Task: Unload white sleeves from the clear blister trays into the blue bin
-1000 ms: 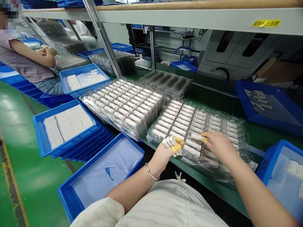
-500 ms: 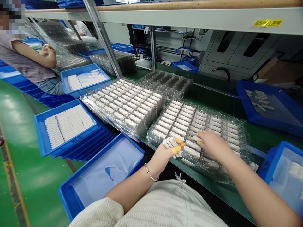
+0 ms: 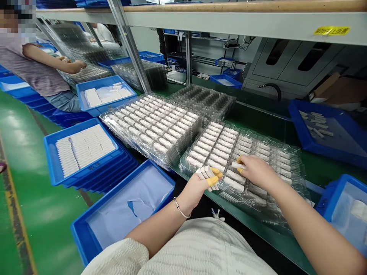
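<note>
L hand (image 3: 200,182) grips white sticks (image 3: 205,172); R hand (image 3: 256,171) pinches one stick (image 3: 237,165) over part-filled clear tray (image 3: 286,168).

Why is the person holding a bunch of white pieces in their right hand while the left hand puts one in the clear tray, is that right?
Not quite: the hands are swapped. In the head view the left hand holds the bunch of white pieces, and the right hand sets one white piece at the clear tray.

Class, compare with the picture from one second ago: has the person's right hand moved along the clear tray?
Yes. The right hand has shifted left along the clear tray, closer to the left hand holding white pieces.
</note>
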{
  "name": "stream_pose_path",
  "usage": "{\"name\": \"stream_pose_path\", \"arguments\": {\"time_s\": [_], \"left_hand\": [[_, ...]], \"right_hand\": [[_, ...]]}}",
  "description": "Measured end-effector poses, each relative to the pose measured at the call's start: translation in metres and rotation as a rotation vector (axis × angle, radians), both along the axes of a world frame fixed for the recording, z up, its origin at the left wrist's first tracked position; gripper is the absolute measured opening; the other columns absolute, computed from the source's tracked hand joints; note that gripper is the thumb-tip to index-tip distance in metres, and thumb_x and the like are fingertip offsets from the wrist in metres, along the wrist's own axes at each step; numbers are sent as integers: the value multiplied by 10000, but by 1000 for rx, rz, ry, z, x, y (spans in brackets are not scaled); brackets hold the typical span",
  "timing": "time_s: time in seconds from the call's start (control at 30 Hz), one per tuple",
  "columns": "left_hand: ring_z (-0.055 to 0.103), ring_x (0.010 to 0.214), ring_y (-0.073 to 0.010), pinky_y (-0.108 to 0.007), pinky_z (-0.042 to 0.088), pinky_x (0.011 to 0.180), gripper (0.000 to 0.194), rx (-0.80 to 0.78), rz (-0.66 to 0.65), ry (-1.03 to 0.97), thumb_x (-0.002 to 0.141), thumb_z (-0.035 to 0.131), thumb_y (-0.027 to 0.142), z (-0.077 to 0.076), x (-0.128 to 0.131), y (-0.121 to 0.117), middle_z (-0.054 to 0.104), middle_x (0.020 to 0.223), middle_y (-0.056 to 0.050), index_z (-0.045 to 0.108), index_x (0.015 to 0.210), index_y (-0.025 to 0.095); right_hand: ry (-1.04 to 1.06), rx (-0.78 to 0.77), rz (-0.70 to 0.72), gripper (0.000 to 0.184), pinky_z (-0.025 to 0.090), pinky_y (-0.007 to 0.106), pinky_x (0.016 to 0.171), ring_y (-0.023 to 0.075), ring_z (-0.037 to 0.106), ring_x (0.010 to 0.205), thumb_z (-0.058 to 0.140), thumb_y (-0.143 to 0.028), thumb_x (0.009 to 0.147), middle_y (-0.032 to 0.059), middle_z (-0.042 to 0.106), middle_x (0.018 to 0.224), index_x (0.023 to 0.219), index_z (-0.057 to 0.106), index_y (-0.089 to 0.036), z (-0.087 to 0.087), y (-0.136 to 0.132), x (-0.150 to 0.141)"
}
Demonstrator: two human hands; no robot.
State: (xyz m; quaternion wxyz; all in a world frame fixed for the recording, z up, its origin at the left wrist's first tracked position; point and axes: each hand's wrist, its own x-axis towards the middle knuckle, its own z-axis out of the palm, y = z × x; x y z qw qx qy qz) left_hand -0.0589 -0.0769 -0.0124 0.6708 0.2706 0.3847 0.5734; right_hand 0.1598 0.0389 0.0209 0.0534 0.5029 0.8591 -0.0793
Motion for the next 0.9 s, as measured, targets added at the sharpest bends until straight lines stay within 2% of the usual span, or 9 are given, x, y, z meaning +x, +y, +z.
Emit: {"name": "stream_pose_path", "arguments": {"time_s": [0.2, 0.3, 0.4, 0.5, 0.57, 0.63, 0.77, 0.83, 0.9], "left_hand": [[688, 950, -257, -368, 495, 880, 413, 32, -45, -26, 623, 876, 350, -2, 4, 2, 743, 983, -107, 742, 959, 151], [671, 998, -270, -357, 493, 874, 428, 43, -93, -45, 600, 881, 379, 1, 4, 1, 736, 1032, -120, 757, 942, 154], [624, 1114, -296, -366, 467, 946, 371, 83, -143, -83, 611, 872, 382, 3, 5, 1, 723, 1099, -133, 773, 889, 156], [594, 1173, -309, -382, 438, 999, 381, 118, -191, -146, 642, 854, 379, 3, 7, 0, 696, 1185, -137, 774, 949, 167], [598, 1167, -304, -378, 438, 991, 464, 122, -256, -185, 652, 850, 382, 3, 8, 0, 682, 1214, -142, 753, 1056, 176], [607, 1143, -286, -360, 441, 974, 556, 121, -310, -206, 651, 856, 376, 1, 9, -1, 681, 1213, -140, 716, 1155, 187], [626, 1070, -246, -331, 439, 956, 638, 129, -327, -185, 639, 870, 367, -2, 10, -1, 691, 1182, -118, 678, 1224, 200], [630, 1021, -229, -320, 446, 932, 599, 136, -290, -147, 625, 880, 372, -3, 11, -1, 709, 1104, -104, 704, 1166, 187], [634, 927, -197, -299, 462, 869, 528, 136, -225, -104, 614, 888, 369, -4, 12, 0, 717, 996, -76, 727, 1080, 182]], "right_hand": [[52, 26, -11, 58, 376, 300, 653, 243, 590, 853, 549, -157, 847, 65, 656, 825, 831, 573, -207, -19, -2, -9], [108, 50, -23, 117, 407, 325, 729, 256, 583, 914, 515, -134, 858, 72, 662, 879, 788, 576, -206, -16, -15, -8], [486, 34, -59, 105, 449, 346, 812, 252, 582, 992, 521, -256, 915, 68, 652, 1018, 860, 603, -222, -3, -45, -11], [785, -81, 40, 103, 475, 351, 855, 239, 590, 1015, 569, -329, 922, 60, 636, 1045, 937, 623, -243, 7, -82, -23], [777, -82, 112, 92, 481, 361, 852, 238, 590, 1001, 579, -278, 917, 65, 632, 1036, 989, 623, -243, 6, -101, -30], [743, -2, 136, 95, 484, 364, 822, 236, 588, 965, 550, -219, 922, 76, 628, 1006, 978, 627, -229, 2, -112, -34], [727, 163, 122, 138, 464, 366, 764, 237, 573, 875, 532, -222, 930, 77, 623, 896, 847, 643, -219, -5, -116, -29], [798, 85, 58, 129, 457, 359, 739, 230, 575, 834, 561, -260, 915, 64, 634, 865, 827, 648, -225, -4, -115, -26], [955, -152, -74, 122, 466, 337, 718, 214, 590, 803, 603, -320, 894, 49, 651, 847, 835, 653, -226, -3, -114, -25]]}}
